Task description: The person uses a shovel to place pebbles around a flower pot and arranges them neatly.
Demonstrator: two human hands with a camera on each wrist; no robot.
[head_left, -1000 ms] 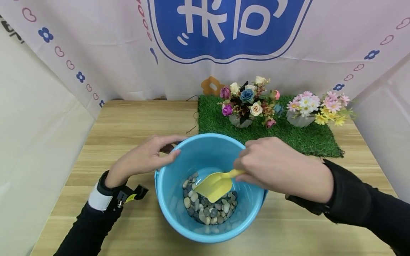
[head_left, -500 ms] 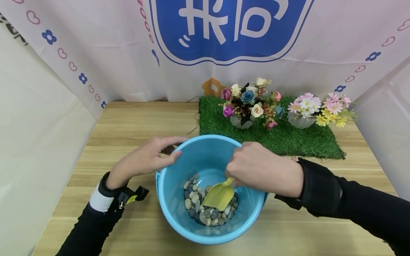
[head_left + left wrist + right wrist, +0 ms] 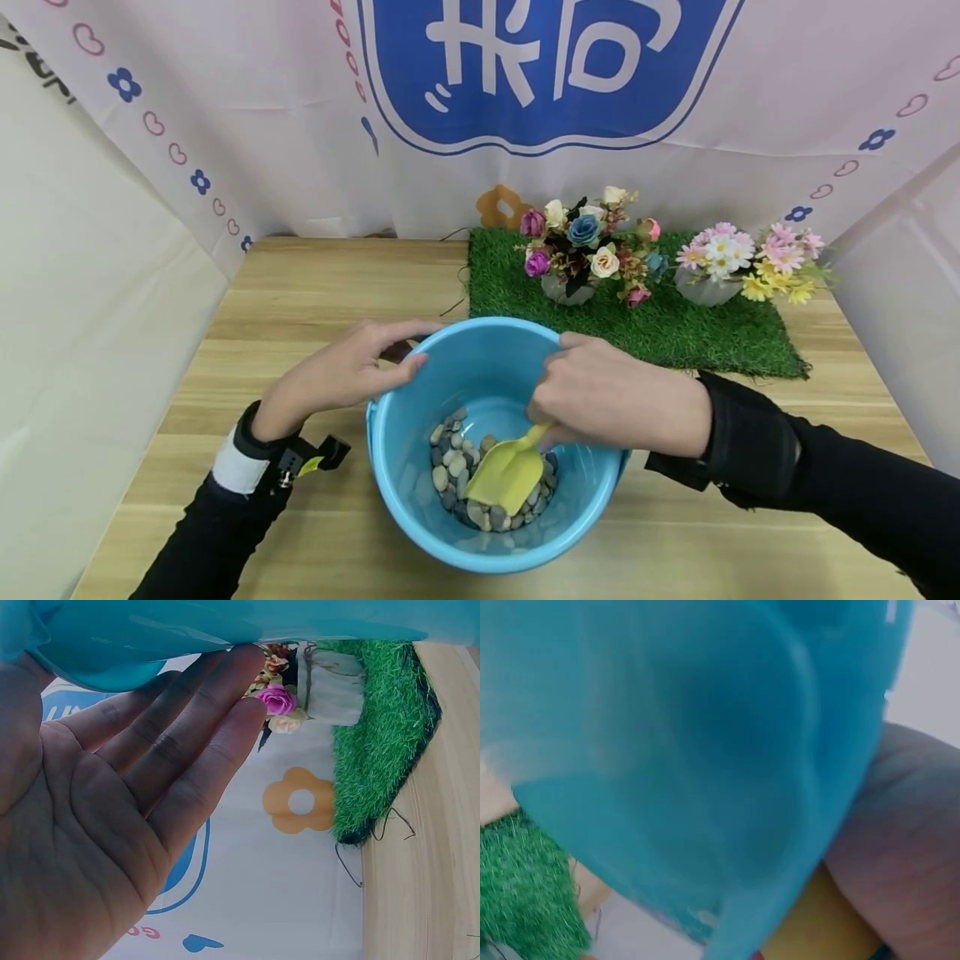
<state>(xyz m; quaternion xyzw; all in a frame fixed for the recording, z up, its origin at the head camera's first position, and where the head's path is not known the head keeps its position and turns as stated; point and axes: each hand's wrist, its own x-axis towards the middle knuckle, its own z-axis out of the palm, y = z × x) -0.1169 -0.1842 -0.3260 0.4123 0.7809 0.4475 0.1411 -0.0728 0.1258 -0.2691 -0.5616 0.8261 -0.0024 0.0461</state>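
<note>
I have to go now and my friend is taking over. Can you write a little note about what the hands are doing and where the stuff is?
Left hand: fingers straight, resting on the bucket rim, steadying it.
Right hand: grips the yellow scoop by its handle, blade tipped down into the pebbles.
Bucket stands on the table; pebbles lie in its bottom.
Done: scoop is in the pebbles.
Left: no pebbles show on the blade, so lifting a scoopful probably comes next.
</note>
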